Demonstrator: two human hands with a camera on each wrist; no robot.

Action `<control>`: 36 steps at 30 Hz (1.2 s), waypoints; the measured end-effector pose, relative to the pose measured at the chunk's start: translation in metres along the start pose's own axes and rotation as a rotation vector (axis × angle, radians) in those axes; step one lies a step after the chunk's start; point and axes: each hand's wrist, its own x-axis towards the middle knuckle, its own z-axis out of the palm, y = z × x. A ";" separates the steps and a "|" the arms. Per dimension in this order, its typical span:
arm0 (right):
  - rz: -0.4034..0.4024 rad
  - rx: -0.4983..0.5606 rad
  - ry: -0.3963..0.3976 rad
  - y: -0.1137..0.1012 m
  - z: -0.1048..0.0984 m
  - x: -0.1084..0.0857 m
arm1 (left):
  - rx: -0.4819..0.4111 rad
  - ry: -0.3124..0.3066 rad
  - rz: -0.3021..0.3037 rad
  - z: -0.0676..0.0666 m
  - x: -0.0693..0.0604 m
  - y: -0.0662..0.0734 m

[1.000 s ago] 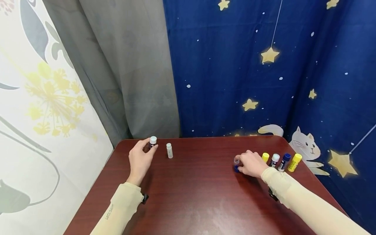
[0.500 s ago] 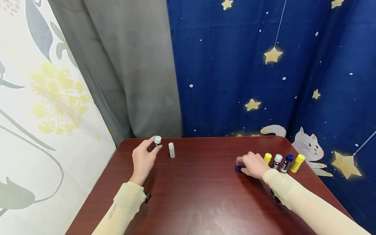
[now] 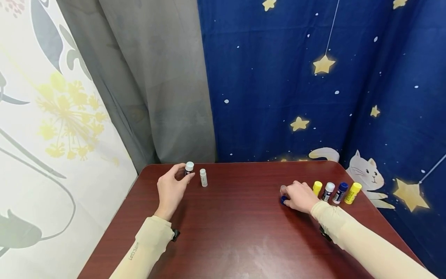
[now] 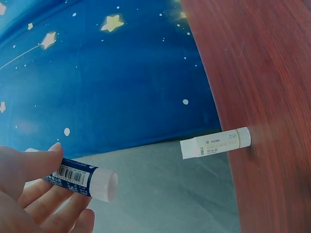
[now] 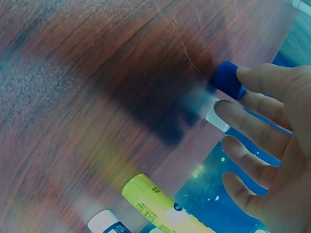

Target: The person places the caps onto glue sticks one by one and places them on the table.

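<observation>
My left hand [image 3: 170, 190] holds a dark blue glue stick [image 4: 73, 175] with a white cap pointing up, between thumb and fingers. Beside it, a slimmer white glue stick [image 3: 203, 178] stands upright on the table, apart from the hand. At the right, thumb and index finger of my right hand [image 3: 300, 197] pinch a short blue cap-like piece [image 5: 228, 80] at the tabletop. A small translucent whitish piece [image 5: 217, 119] sits close beside it, near the middle fingertip; the fingers partly hide both pieces.
Right of my right hand stands a row of glue sticks: a yellow one [image 3: 317, 187], a white-capped dark one [image 3: 328, 192], a blue-capped one [image 3: 340, 193] and another yellow one [image 3: 353, 193]. The reddish-brown table [image 3: 237, 232] ends at curtains [image 3: 251, 116] behind.
My left hand, holding the glue stick, has shifted slightly right, closer to the white glue stick. The right hand stays at the blue piece. The head view has shifted a little.
</observation>
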 end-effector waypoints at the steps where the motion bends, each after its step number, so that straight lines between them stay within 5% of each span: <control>1: 0.003 -0.003 -0.004 -0.001 0.000 0.000 | 0.003 0.000 -0.001 0.000 0.000 0.000; 15: 0.051 0.070 -0.019 -0.002 -0.006 0.001 | -0.041 0.005 0.039 0.001 -0.005 0.003; 22: 0.069 0.088 0.059 0.000 -0.021 0.006 | -0.033 0.007 0.047 0.000 -0.004 0.007; 36: 0.107 0.107 0.063 0.003 -0.036 0.010 | -0.001 -0.017 0.051 0.003 -0.005 0.009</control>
